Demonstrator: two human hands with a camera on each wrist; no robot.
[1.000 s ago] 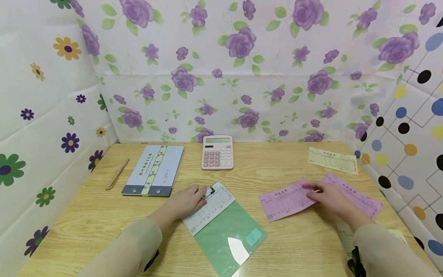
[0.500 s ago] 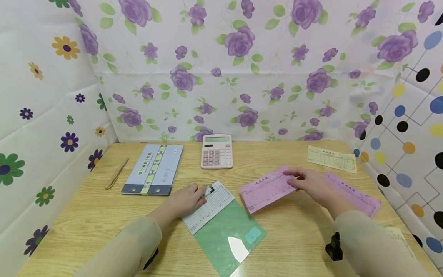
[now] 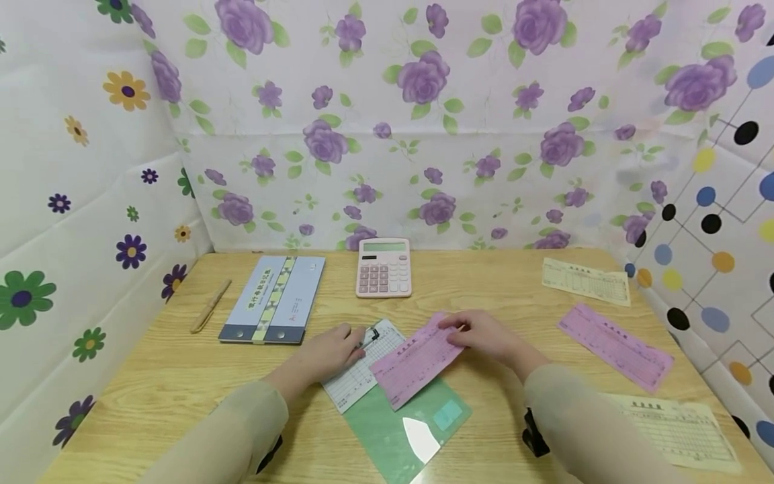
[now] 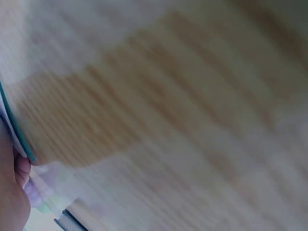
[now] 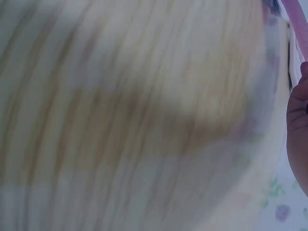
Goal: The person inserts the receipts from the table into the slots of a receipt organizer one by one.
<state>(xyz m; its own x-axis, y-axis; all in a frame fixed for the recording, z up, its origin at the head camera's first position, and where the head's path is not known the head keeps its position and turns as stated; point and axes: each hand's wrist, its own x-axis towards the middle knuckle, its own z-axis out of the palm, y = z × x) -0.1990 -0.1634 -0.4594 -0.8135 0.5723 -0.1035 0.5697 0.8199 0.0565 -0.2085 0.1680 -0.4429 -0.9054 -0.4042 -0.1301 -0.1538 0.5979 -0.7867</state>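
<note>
A green clipboard lies at an angle on the table, with a white printed form across its upper part. My left hand grips the clipboard's top edge beside the metal clip; in the left wrist view, the fingers meet its teal edge. With thumb and fingers, my right hand pinches the right end of a pink form. That form slants over the white form and part of the board. Only a strip of the pink form shows in the right wrist view.
A second pink form lies to the right, with yellow forms behind it and in front, one partly under my right sleeve. A pink calculator stands at the back. At left are a blue account book and a tan pen.
My right hand has carried the pink form leftward from the right side until it overlaps the clipboard. The front yellow form has come into fuller view. My left hand stays at the clipboard's top edge.
</note>
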